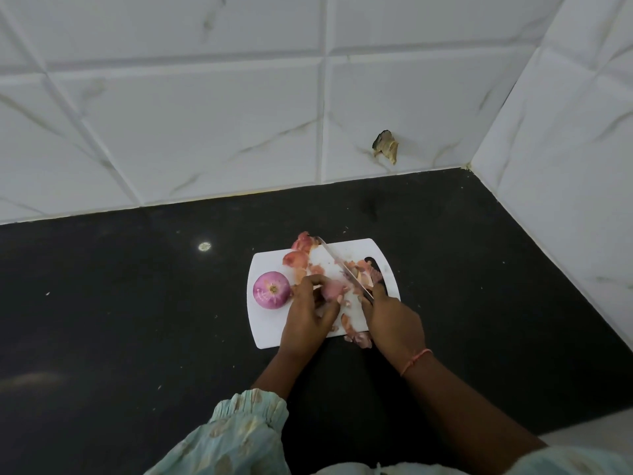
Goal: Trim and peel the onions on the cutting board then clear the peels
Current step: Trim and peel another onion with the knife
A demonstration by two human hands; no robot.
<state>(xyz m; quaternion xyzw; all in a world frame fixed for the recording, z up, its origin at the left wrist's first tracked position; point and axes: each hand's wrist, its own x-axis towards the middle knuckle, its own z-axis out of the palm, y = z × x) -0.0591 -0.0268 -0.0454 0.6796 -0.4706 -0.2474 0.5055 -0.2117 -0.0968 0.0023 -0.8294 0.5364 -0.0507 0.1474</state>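
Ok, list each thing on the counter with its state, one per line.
Peeled onion: bare, on the board's left side.
Second onion: held in left hand.
Knife: gripped by right hand, blade angled over board.
Peels: scattered, uncleared.
Cutting board: flat on counter.

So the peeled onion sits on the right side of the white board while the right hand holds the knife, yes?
Not quite. The head view shows the peeled onion on the left side of the white board, beside the left hand. The right hand does hold the knife.
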